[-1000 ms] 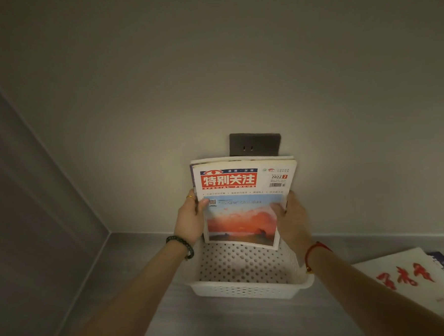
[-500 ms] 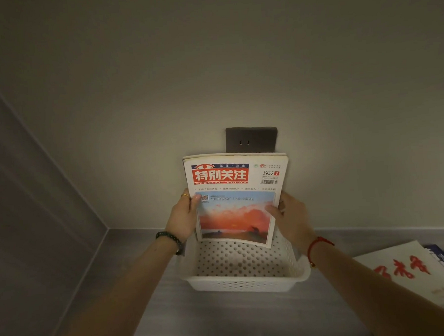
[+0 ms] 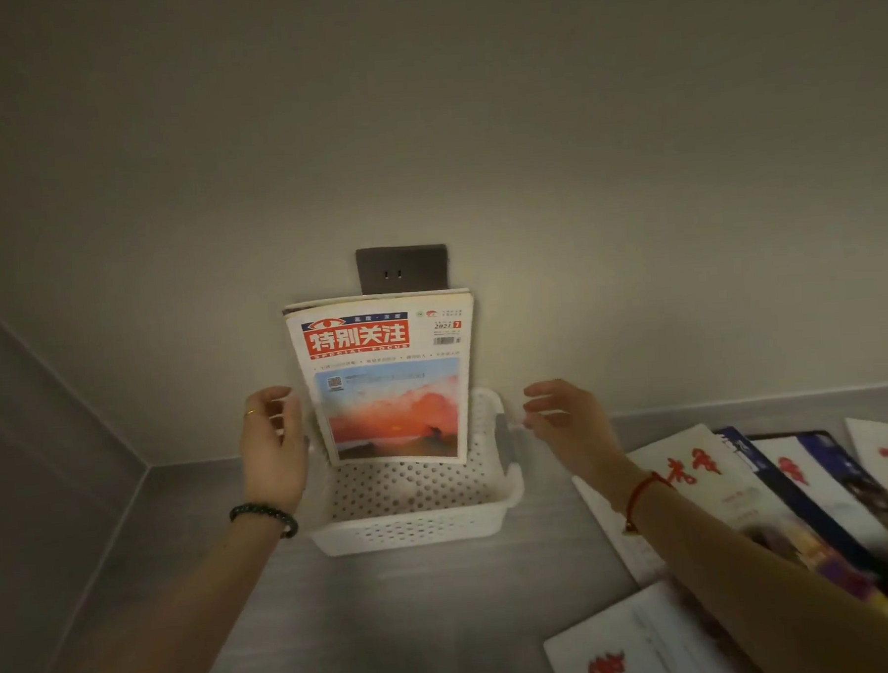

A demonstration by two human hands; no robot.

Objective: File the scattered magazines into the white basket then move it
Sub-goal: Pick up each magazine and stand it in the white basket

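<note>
A white basket (image 3: pixel 415 512) with perforated walls sits on the grey floor (image 3: pixel 374 623) close to the far wall (image 3: pixel 472 129), and a small stack of magazines (image 3: pixel 388 385) stands upright inside it along its far side, the top edge leaning back against the wall just below a dark wall socket (image 3: pixel 402 268). The front cover carries a red title block with white characters and a picture of an orange sunset. The left hand (image 3: pixel 273 448) hovers at the left edge of the stack, beside the basket's left rim, with its fingers loosely spread and curled and nothing pinched between them; whether the fingertips brush the cover edge cannot be told. A gold ring shows on one finger and a dark beaded bracelet (image 3: pixel 264 518) circles the wrist. The right hand (image 3: pixel 565 422) is clear of the stack, to the right of the basket's right handle, fingers parted and slack, holding nothing; a red string bracelet (image 3: pixel 640 496) sits on its wrist. To the right, well apart from the basket, several more magazines (image 3: pixel 800 497) lie overlapped flat on the floor, white covers with red brush characters among darker ones, partly under the right forearm, and another white one (image 3: pixel 643 645) lies nearer, at the bottom edge of the view.
</note>
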